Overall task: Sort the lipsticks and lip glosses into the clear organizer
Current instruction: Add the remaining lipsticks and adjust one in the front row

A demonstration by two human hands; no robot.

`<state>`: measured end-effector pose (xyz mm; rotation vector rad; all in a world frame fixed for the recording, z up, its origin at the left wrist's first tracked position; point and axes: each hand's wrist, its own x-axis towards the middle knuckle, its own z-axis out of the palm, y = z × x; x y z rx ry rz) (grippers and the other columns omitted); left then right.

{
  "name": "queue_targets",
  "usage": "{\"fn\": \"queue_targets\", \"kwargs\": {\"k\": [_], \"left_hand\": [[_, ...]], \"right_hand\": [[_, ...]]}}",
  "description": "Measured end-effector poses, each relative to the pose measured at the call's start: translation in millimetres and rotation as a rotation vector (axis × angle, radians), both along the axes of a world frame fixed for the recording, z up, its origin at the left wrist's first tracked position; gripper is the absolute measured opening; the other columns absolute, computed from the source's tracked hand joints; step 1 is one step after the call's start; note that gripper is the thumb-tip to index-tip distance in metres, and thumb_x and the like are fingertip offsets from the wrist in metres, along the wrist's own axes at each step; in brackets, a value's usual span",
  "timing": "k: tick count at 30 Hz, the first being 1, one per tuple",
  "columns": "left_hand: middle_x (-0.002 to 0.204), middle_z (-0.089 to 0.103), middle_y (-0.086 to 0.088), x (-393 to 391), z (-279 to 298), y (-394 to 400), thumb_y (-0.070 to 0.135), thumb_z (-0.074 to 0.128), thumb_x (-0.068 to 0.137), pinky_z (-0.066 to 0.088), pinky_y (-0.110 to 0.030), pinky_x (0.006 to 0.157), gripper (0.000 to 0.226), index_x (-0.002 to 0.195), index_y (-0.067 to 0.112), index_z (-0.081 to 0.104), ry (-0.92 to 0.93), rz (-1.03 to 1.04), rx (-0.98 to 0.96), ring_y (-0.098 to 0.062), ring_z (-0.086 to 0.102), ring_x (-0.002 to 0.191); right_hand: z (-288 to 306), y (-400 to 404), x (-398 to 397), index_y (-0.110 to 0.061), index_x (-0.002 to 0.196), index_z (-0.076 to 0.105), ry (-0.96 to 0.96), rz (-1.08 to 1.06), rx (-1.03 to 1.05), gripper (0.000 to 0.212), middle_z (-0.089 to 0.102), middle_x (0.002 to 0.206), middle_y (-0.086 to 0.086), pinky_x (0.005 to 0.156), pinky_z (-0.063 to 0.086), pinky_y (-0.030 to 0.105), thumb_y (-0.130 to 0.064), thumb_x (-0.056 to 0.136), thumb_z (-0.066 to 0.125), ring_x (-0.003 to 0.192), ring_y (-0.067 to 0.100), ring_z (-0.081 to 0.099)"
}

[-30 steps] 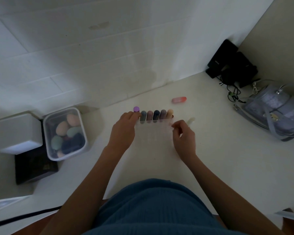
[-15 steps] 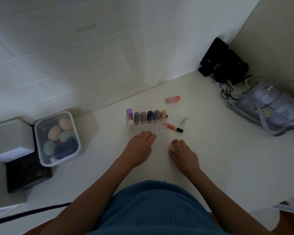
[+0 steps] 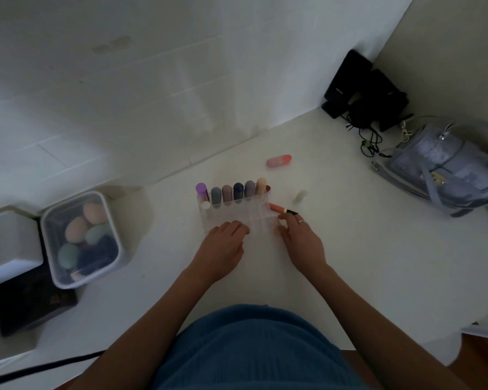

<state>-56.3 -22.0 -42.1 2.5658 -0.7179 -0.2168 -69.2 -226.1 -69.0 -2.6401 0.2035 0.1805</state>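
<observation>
Six tubes stand in the far row of the clear organizer. Left hand lies flat, fingers loose, on its near edge — right hand touches its near right corner, fingers relaxed, empty. Just beyond that hand's fingertips lies an orange lip gloss.

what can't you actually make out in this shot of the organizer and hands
All in the head view:
- Clear organizer: near slots hidden behind the left hand and right hand; its see-through walls are faint in dim light.
- Orange lip gloss: one end covered by right fingertips; contact unclear.
- Pale tube: too small and washed out to identify.
- Black box lettering: too small.
</observation>
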Motion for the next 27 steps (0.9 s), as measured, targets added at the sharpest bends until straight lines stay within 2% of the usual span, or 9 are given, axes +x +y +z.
{"fn": "queue_targets", "kwargs": {"k": [5, 8, 10, 12, 14, 17, 21, 24, 27], "left_hand": [[0.122, 0.06, -0.008, 1.3, 1.3, 0.1, 0.012, 0.048, 0.093, 0.042, -0.029, 0.094, 0.026, 0.118, 0.011, 0.056, 0.007, 0.005, -0.014, -0.023, 0.056, 0.105], [0.115, 0.062, -0.01, 2.6, 2.2, 2.4, 0.012, 0.05, 0.091, 0.045, -0.031, 0.09, 0.025, 0.114, 0.009, 0.058, 0.003, 0.0, -0.013, -0.024, 0.058, 0.099], [0.11, 0.064, -0.01, 2.3, 3.0, 3.9, 0.011, 0.053, 0.089, 0.049, -0.034, 0.085, 0.023, 0.111, 0.009, 0.059, -0.002, -0.001, -0.005, -0.025, 0.059, 0.095], [0.109, 0.064, -0.01, 1.2, 3.8, 5.0, 0.011, 0.055, 0.087, 0.051, -0.036, 0.083, 0.023, 0.11, 0.009, 0.06, -0.005, -0.002, 0.005, -0.025, 0.059, 0.094], [0.11, 0.064, -0.009, 1.5, 5.0, 6.1, 0.012, 0.056, 0.087, 0.051, -0.035, 0.083, 0.024, 0.111, 0.011, 0.059, 0.001, 0.0, 0.003, -0.024, 0.059, 0.095], [0.109, 0.064, -0.01, 2.9, 6.2, 6.9, 0.009, 0.057, 0.087, 0.049, -0.034, 0.081, 0.023, 0.11, 0.01, 0.06, 0.003, 0.006, -0.01, -0.025, 0.06, 0.093], [0.104, 0.067, -0.012, 2.7, 6.8, 5.7, 0.0, 0.058, 0.084, 0.051, -0.035, 0.077, 0.021, 0.103, 0.008, 0.064, -0.016, 0.018, -0.02, -0.028, 0.062, 0.089], [0.1, 0.068, -0.013, 3.5, 7.0, 4.7, -0.003, 0.06, 0.082, 0.053, -0.036, 0.074, 0.021, 0.099, 0.006, 0.065, -0.038, 0.001, -0.028, -0.03, 0.063, 0.085], [0.1, 0.068, -0.014, 3.6, 8.2, 5.5, -0.003, 0.06, 0.081, 0.053, -0.036, 0.073, 0.02, 0.099, 0.006, 0.066, -0.044, -0.001, -0.035, -0.03, 0.063, 0.085]], "right_hand": [[11.6, -2.6, 26.7, -0.024, 0.124, 0.049, -0.074, -0.044, -0.015, 0.028, 0.063, 0.116, 0.007, 0.072, 0.049, 0.036, -0.026, 0.099, 0.038, 0.096, 0.028, 0.065], [22.5, 4.3, 50.7, -0.024, 0.126, 0.05, -0.097, 0.01, -0.051, 0.029, 0.064, 0.116, 0.007, 0.073, 0.049, 0.035, -0.027, 0.098, 0.041, 0.095, 0.028, 0.066], [31.7, 11.3, 68.3, -0.021, 0.125, 0.053, -0.139, 0.074, -0.062, 0.03, 0.063, 0.112, 0.008, 0.071, 0.049, 0.035, -0.019, 0.095, 0.047, 0.094, 0.028, 0.064], [40.2, 16.9, 87.8, -0.017, 0.123, 0.055, -0.182, 0.165, -0.105, 0.035, 0.061, 0.11, 0.009, 0.071, 0.052, 0.038, -0.009, 0.089, 0.055, 0.099, 0.028, 0.06], [48.5, 19.5, 108.4, -0.015, 0.123, 0.056, -0.183, 0.244, -0.21, 0.038, 0.06, 0.118, 0.011, 0.079, 0.05, 0.041, -0.005, 0.087, 0.057, 0.11, 0.029, 0.054], [58.2, 16.7, 127.3, -0.012, 0.108, 0.063, -0.059, 0.256, -0.36, 0.019, 0.064, 0.112, 0.008, 0.086, 0.042, 0.037, -0.017, 0.092, 0.054, 0.107, 0.028, 0.055], [62.1, 16.7, 119.1, -0.02, 0.103, 0.06, 0.273, 0.451, -0.557, 0.021, 0.066, 0.106, 0.002, 0.098, 0.031, 0.039, -0.032, 0.085, 0.058, 0.107, 0.023, 0.056], [56.3, 18.5, 114.0, -0.022, 0.106, 0.06, 0.317, 0.487, -0.584, 0.03, 0.065, 0.109, 0.001, 0.101, 0.028, 0.04, -0.04, 0.082, 0.062, 0.112, 0.023, 0.053], [50.7, 18.9, 113.8, -0.021, 0.106, 0.06, 0.287, 0.483, -0.588, 0.027, 0.064, 0.11, 0.002, 0.099, 0.029, 0.039, -0.037, 0.085, 0.057, 0.111, 0.023, 0.051]]}}
